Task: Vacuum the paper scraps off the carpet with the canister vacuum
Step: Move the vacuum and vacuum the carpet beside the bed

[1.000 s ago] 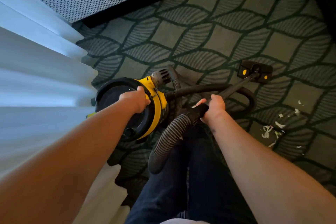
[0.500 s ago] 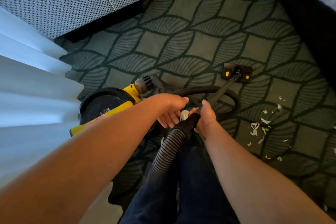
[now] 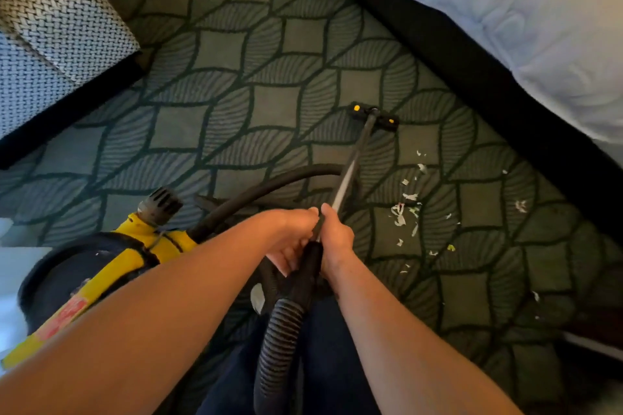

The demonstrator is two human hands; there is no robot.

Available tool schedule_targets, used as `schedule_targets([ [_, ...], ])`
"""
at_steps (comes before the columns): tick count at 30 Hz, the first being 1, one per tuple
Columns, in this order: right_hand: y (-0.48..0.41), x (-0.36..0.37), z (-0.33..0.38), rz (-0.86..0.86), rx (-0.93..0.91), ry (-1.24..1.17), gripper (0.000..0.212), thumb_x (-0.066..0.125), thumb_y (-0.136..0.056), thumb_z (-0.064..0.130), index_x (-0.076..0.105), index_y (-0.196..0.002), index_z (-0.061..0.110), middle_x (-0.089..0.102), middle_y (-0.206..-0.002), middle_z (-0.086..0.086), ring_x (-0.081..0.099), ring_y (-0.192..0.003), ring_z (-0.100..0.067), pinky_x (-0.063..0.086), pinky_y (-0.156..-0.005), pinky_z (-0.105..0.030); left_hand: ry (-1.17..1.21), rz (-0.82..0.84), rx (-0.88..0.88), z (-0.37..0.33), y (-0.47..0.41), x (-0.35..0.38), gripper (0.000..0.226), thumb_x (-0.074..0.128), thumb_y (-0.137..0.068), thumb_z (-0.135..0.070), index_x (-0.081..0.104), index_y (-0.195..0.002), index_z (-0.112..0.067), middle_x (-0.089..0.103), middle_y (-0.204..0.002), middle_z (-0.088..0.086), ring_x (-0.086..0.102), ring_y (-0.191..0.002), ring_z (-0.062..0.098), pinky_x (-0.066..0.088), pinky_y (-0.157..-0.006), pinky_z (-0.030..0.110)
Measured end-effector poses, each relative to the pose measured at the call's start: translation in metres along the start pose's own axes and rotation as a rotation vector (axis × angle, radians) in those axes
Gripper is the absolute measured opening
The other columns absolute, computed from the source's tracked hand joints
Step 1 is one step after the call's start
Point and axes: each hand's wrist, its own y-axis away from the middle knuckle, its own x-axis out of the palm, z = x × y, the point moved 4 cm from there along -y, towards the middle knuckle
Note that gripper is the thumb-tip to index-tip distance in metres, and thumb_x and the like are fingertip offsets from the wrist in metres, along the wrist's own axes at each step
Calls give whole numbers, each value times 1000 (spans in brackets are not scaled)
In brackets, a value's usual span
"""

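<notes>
Both of my hands are on the vacuum wand [image 3: 350, 165] where it joins the ribbed black hose [image 3: 281, 340]. My left hand [image 3: 290, 236] grips it from the left, my right hand [image 3: 335, 239] from the right. The wand runs forward to the black floor nozzle [image 3: 373, 116] with yellow tabs, flat on the green patterned carpet [image 3: 269, 104]. Paper scraps [image 3: 404, 212] lie scattered on the carpet to the right of the wand, apart from the nozzle. The yellow and black canister vacuum [image 3: 128, 259] sits at my left, partly behind my left arm.
A bed with a pale blue cover [image 3: 522, 17] and dark base fills the upper right. A woven grey armchair or ottoman [image 3: 50, 37] stands at the upper left. A white curtain edge [image 3: 13, 283] shows at the far left. My legs in dark trousers [image 3: 330, 364] are below.
My left hand left the canister's handle and came across to grip the wand beside my right hand. The view swung right, bringing the bed into sight.
</notes>
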Motion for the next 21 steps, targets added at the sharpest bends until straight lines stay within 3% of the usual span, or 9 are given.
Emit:
schedule_targets([
  [2,-4,-21,21,-18,-1,-36,28,63,-93,33,57,-81,8,63,-76,-16,64,-72,-31,55,-64,-38,-8,-2,33,-25,-1,15,85,9,-96,-64,57,-122,0,65,-100,24,64,-100,35,52,-88,43],
  [4,-8,-45,44,-39,-24,-62,28,62,-94,32,54,-80,9,61,-78,-15,64,-80,-32,52,-62,-33,-25,-3,55,-53,-7,33,85,11,-96,-66,57,-125,-1,65,-107,23,64,-99,34,54,-87,43],
  [6,-18,-67,66,-48,-32,-63,26,62,-94,32,56,-87,8,63,-85,-16,66,-90,-34,56,-72,-39,9,-10,61,-79,-16,53,84,15,-95,-68,59,-120,-1,65,-107,23,65,-97,33,55,-85,43],
  [9,-42,-99,92,-76,-29,-32,29,63,-91,34,56,-91,6,63,-85,-15,64,-90,-34,55,-87,-47,91,-31,83,-113,-38,82,79,19,-94,-68,61,-104,-2,66,-97,21,65,-95,34,54,-87,45],
  [11,-66,-120,107,-91,-36,-20,35,63,-91,36,59,-102,3,63,-87,-15,64,-87,-33,54,-81,-43,136,-66,111,-136,-60,99,81,20,-92,-69,59,-111,0,66,-97,21,66,-88,34,56,-83,45],
  [15,-116,-156,126,-120,-46,-29,48,61,-91,38,59,-121,0,66,-98,-17,63,-82,-32,48,-65,-34,127,-212,168,-175,-105,127,85,24,-86,-72,59,-124,-5,65,-116,23,67,-101,35,54,-91,49],
  [19,-166,-187,128,-91,-7,-39,51,59,-92,43,60,-123,3,67,-108,-19,65,-96,-35,53,-76,-40,162,-226,149,-196,-142,156,85,28,-81,-76,62,-118,-8,70,-94,18,69,-80,29,57,-86,44],
  [21,-186,-199,120,-51,1,-28,46,57,-94,40,60,-120,3,68,-103,-17,66,-96,-33,55,-84,-44,148,-241,106,-195,-162,164,86,31,-76,-78,60,-119,-9,69,-97,18,69,-79,30,59,-79,41],
])
